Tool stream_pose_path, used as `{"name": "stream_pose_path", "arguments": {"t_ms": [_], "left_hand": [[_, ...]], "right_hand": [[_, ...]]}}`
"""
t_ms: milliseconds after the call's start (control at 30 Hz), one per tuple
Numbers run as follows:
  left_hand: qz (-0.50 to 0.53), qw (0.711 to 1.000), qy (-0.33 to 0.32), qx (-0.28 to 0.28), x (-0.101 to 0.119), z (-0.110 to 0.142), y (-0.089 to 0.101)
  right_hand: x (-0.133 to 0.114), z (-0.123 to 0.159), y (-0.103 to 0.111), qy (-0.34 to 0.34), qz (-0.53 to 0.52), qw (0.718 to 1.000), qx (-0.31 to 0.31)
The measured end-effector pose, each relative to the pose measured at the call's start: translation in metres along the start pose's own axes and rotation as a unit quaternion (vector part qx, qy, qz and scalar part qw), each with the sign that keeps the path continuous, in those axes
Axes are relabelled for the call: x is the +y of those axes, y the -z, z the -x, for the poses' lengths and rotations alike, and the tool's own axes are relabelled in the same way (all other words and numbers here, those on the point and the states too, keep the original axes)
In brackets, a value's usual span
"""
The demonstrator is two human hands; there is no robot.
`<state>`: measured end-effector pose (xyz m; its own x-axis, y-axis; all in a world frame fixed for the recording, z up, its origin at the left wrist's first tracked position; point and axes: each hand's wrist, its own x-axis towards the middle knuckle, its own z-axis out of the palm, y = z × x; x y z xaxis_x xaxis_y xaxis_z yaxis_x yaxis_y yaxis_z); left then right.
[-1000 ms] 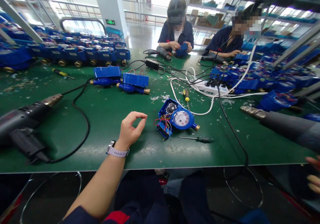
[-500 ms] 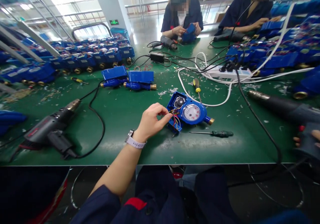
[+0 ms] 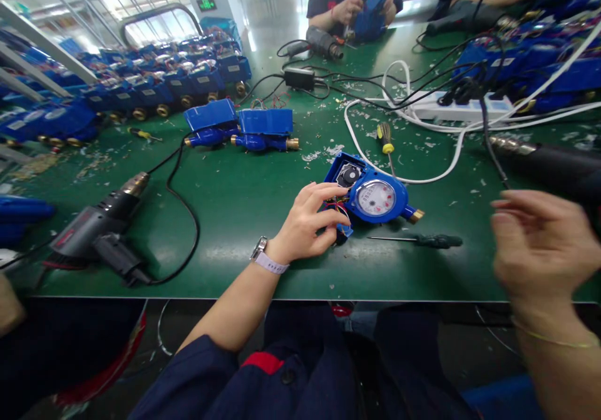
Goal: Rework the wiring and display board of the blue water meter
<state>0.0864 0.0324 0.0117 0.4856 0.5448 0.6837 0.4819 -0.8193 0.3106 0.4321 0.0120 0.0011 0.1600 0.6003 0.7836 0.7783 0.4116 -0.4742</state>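
A blue water meter with a round dial and an opened wiring compartment lies face up on the green table. My left hand grips its left end, fingers over the compartment and its coloured wires. A small blue part shows by the fingertips. On the right, my right hand hangs above the table, fingers curled and thumb against them. A black cable runs up to those fingertips; whether they pinch it or pass before it is unclear. A dark screwdriver lies between my hands.
Heat guns lie at the left and the right. A yellow screwdriver, a white power strip and loose cables lie beyond the meter. Two blue meters stand left of centre, with rows behind. Co-workers' hands work opposite.
My left hand has spread from a pinch at the wires to a grip over the meter's end. My right hand has left the heat gun and come inward. The view has tilted down.
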Motion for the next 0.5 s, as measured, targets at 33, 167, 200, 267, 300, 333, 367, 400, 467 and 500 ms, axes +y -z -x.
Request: {"name": "stream_pose_path", "arguments": {"t_ms": [33,167,200,267,300,333,367,400,467,500], "left_hand": [[-0.008,1.0,0.0,-0.006,0.0,0.0,0.001],[-0.035,0.999,0.003,-0.028,-0.002,0.002,0.005],[-0.042,0.999,0.002,-0.032,-0.003,0.002,0.005],[-0.054,0.998,-0.001,-0.033,-0.004,0.002,0.007],[-0.06,0.998,-0.003,-0.032,-0.005,0.003,0.008],[-0.065,0.997,-0.006,-0.03,-0.005,0.003,0.008],[-0.071,0.997,-0.008,-0.029,-0.005,0.003,0.009],[-0.076,0.997,-0.011,-0.028,-0.005,0.003,0.009],[-0.085,0.996,-0.012,-0.025,-0.004,0.003,0.01],[-0.087,0.996,-0.011,-0.025,-0.003,0.004,0.01]], "right_hand": [[-0.037,0.008,-0.015,0.053,-0.048,0.996,-0.054],[-0.126,0.032,-0.06,0.075,-0.19,0.95,-0.236],[-0.133,0.036,-0.068,0.046,-0.204,0.946,-0.247],[-0.137,0.041,-0.08,-0.017,-0.218,0.941,-0.26],[-0.136,0.043,-0.084,-0.038,-0.22,0.939,-0.262],[-0.135,0.044,-0.088,-0.053,-0.22,0.938,-0.263],[-0.133,0.045,-0.09,-0.063,-0.221,0.937,-0.264],[-0.132,0.046,-0.092,-0.07,-0.222,0.936,-0.265],[-0.132,0.047,-0.094,-0.089,-0.228,0.932,-0.267],[-0.132,0.047,-0.093,-0.101,-0.233,0.929,-0.27]]}}
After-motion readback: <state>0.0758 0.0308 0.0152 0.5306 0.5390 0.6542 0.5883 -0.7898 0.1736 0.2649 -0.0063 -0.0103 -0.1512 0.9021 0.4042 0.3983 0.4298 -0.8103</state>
